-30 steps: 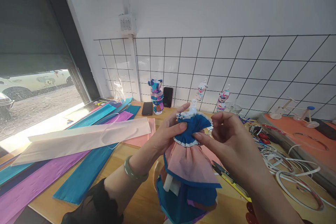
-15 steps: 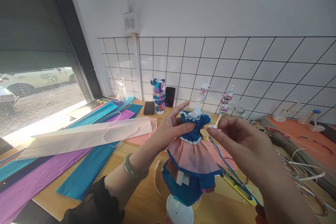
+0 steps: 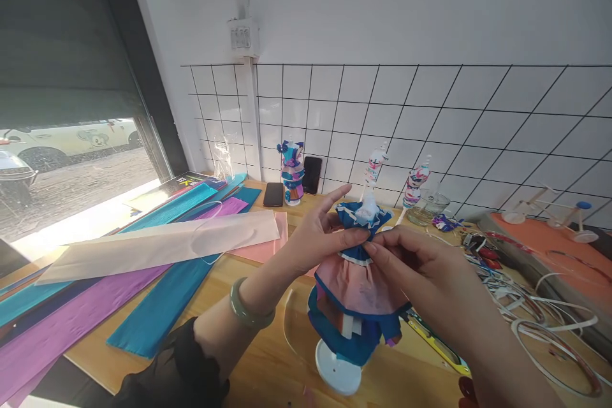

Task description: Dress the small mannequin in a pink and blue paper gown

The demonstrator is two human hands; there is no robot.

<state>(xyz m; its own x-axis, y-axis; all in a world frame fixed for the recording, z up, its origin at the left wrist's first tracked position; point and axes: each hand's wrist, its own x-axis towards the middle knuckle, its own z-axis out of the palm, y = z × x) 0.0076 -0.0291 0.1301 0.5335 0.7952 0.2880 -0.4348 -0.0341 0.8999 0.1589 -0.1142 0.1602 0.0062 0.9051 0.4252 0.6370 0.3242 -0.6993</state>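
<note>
A miniature dress point(image 3: 366, 284) with a blue bodice, pink skirt and blue lower layers sits on a small white dress form, whose round white base point(image 3: 338, 370) shows below. My left hand point(image 3: 325, 229) is closed around the bodice, thumb across its front and index finger stretched upward. At the bodice's right side, the thumb and fingers of my right hand point(image 3: 406, 261) pinch the blue material. The form's white neck point(image 3: 368, 207) rises above the white-trimmed collar. Scissors with yellow handles point(image 3: 440, 344) lie on the table, partly behind my right hand.
Long crepe paper strips in cream point(image 3: 157, 245), purple point(image 3: 90, 306) and teal point(image 3: 162, 312) cover the left of the table. Dressed figures point(image 3: 292, 172) and phones point(image 3: 273, 194) stand or lie near the wall. Ribbon coils point(image 3: 540, 325) and a glass bowl point(image 3: 428, 207) are at the right.
My right hand has moved left onto the dress bodice, where its fingertips now meet my left thumb. The dress has shifted slightly right in view, and more of the white base shows.
</note>
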